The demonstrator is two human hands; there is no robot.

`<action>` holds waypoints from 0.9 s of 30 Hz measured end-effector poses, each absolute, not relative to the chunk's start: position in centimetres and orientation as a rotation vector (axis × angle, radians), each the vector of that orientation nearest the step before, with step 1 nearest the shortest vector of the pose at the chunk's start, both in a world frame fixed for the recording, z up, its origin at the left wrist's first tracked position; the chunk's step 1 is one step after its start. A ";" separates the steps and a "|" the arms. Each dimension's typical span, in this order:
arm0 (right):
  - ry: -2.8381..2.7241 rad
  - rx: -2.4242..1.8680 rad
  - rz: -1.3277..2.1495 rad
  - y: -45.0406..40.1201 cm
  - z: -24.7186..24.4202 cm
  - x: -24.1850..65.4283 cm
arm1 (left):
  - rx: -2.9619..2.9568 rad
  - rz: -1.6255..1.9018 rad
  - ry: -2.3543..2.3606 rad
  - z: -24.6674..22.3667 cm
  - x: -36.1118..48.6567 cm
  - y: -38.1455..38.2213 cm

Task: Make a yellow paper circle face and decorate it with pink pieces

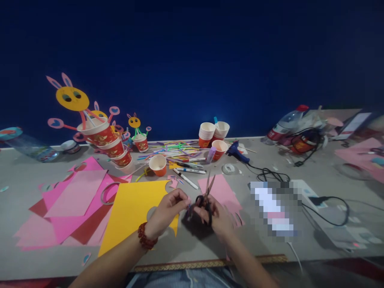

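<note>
Black-handled scissors (207,193) are in my right hand (217,216), their blades parted and pointing away from me over pink paper (220,190). Just left of them, my left hand (168,208) pinches a small piece at the fingertips, too small to make out well. A red beaded bracelet circles my left wrist. Under and beside that wrist lies a yellow sheet (132,212) with curved cut-outs along its right edge.
Stacked red cups with paper bunny figures (72,98) stand at the left behind layered pink sheets (79,192). Pens (186,179), colourful sticks, cups (157,165) and a blue glue gun (237,153) lie beyond my hands. A blurred-out phone and cables are at right.
</note>
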State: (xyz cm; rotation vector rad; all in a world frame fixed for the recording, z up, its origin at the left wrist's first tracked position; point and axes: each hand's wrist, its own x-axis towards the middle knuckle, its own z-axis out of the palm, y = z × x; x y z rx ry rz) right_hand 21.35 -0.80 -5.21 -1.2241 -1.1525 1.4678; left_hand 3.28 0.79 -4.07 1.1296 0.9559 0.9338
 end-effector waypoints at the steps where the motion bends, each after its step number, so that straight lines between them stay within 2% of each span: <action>1: -1.177 -1.206 1.478 -0.9 -5.3 21.4 | 1.142 0.933 0.954 -4.0 3.3 0.8; 10: -1.457 -1.053 1.928 -2.0 -4.8 23.9 | 1.233 0.852 0.801 -2.9 2.8 1.0; 27: -1.490 -1.110 1.883 -2.3 -5.4 24.6 | 1.187 0.756 0.759 -2.7 2.8 1.0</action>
